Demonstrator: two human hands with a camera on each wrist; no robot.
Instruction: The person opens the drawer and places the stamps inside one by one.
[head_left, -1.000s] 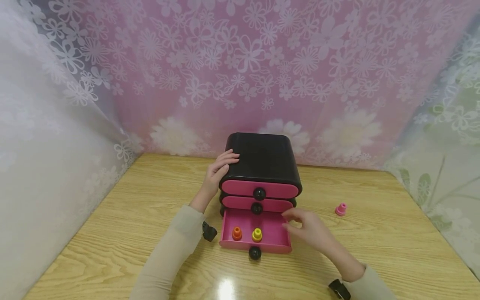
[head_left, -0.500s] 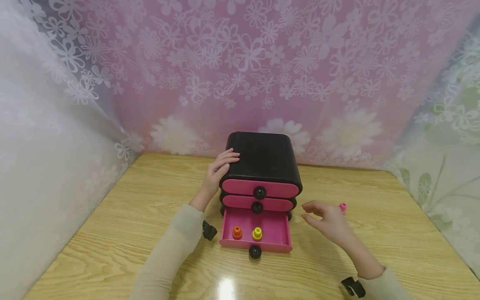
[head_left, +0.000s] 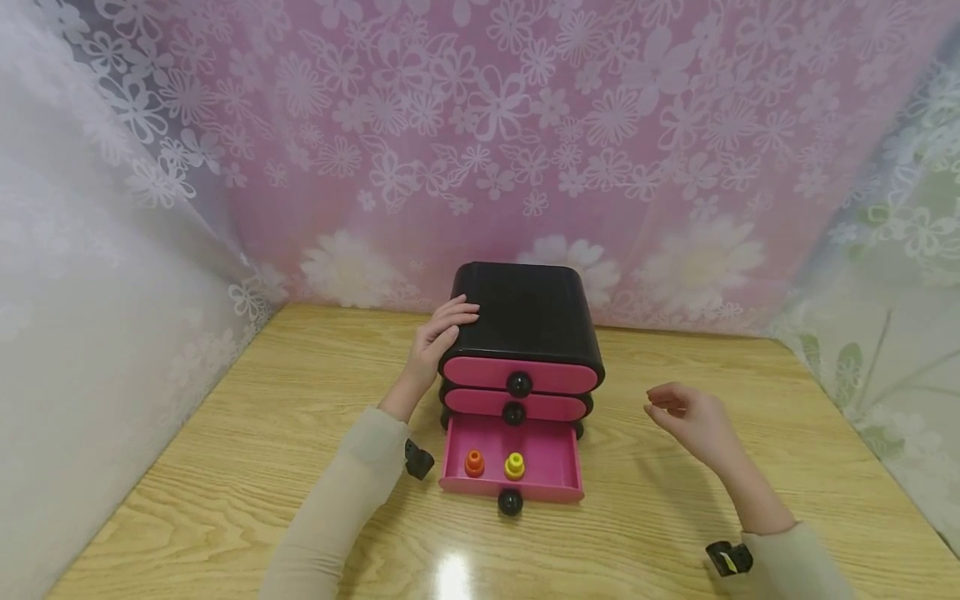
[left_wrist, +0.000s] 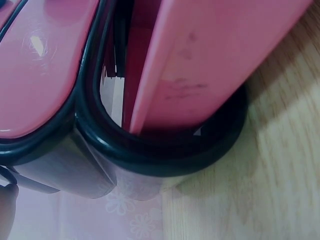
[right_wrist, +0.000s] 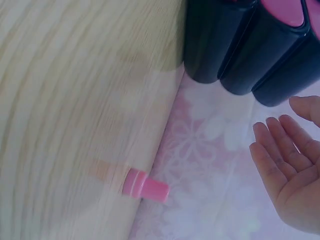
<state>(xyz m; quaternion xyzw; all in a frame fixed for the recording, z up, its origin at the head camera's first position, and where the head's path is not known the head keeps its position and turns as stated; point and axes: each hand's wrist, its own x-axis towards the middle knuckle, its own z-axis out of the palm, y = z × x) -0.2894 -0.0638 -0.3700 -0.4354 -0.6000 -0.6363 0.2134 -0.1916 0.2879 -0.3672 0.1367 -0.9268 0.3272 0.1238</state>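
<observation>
A small black cabinet (head_left: pixel 521 312) with pink drawers stands on the wooden table, its bottom drawer (head_left: pixel 547 458) pulled out. Inside that drawer are an orange stepped peg (head_left: pixel 474 463) and a yellow one (head_left: pixel 514 465). My left hand (head_left: pixel 438 337) rests on the cabinet's top left edge, fingers spread over the corner; a bit of it shows at the edge of the left wrist view. To the right of the cabinet my right hand (head_left: pixel 697 425) is in the air with loosely bent fingers, holding nothing. A pink stepped peg (right_wrist: pixel 145 185) stands on the table in the right wrist view; the hand hides it in the head view.
The upper two drawers (head_left: pixel 480 372) are closed, each with a round black knob (head_left: pixel 519 384). A pink flowered curtain (head_left: pixel 480 150) hangs behind the table, with pale curtains at both sides. Black wrist straps (head_left: pixel 729 558) show at both forearms.
My right hand has moved away from the open drawer, rightward to where the pink peg stands. The left hand has stayed on the cabinet.
</observation>
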